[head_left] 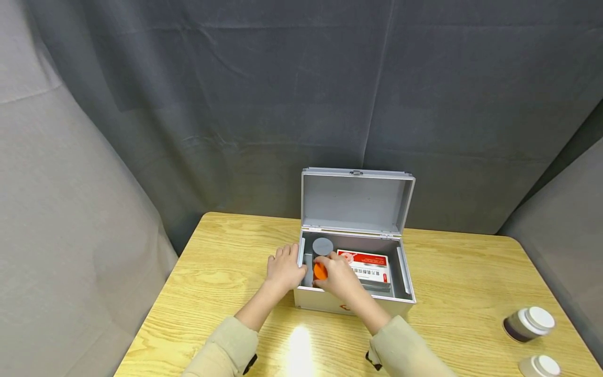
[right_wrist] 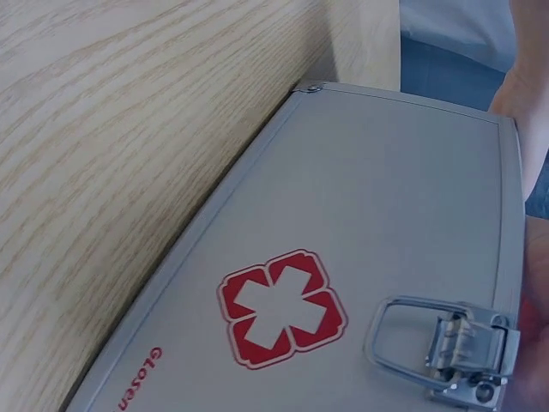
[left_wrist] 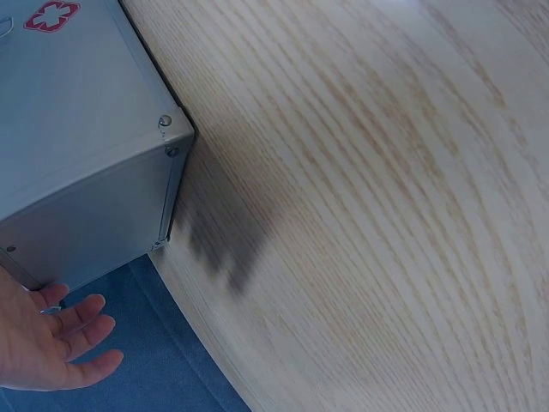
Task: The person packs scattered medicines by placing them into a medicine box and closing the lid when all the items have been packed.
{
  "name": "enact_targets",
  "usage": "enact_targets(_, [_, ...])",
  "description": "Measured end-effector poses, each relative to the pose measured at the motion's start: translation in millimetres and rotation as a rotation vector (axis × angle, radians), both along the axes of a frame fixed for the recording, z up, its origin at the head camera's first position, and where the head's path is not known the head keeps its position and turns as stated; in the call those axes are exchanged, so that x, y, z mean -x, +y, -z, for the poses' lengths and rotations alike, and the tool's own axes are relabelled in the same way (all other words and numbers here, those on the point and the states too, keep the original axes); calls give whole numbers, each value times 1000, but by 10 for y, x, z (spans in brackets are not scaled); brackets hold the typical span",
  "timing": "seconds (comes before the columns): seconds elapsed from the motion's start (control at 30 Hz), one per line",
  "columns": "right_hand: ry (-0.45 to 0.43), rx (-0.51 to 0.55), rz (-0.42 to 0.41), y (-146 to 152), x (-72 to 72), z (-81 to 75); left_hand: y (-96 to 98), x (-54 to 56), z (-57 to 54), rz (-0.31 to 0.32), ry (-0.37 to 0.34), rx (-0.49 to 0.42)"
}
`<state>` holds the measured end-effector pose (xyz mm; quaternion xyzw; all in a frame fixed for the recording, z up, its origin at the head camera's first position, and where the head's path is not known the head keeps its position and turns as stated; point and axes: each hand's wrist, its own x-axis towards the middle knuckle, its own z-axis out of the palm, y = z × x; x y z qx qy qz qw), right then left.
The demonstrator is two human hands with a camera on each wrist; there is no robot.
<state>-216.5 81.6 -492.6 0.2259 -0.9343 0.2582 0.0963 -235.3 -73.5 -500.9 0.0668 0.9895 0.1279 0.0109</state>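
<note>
Right hand's gripping the orange thing, 9 o'clock in the case; probably light, stiff, pinch its sides. Left hand's relaxed.

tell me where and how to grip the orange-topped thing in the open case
Probably by the edge of the orange-topped thing, from above: its visible top looks rounded, and the grey round lid behind and the front wall of the case leave little room at those sides. The right hand grips it from above.
</note>
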Motion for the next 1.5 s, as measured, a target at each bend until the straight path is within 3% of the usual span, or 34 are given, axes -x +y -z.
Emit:
enact_targets(0.63, [-96,-20,-18,32,-11,-54,-2,10,17,-4,-3,-2])
enact_targets(1.0, [-137,33,27,161,-73,-248,-1,-4,9,-2,0,-11])
enact_targets(1.5, [181,27,51,591,-99,-396,-3,7,16,-12,-12,-22])
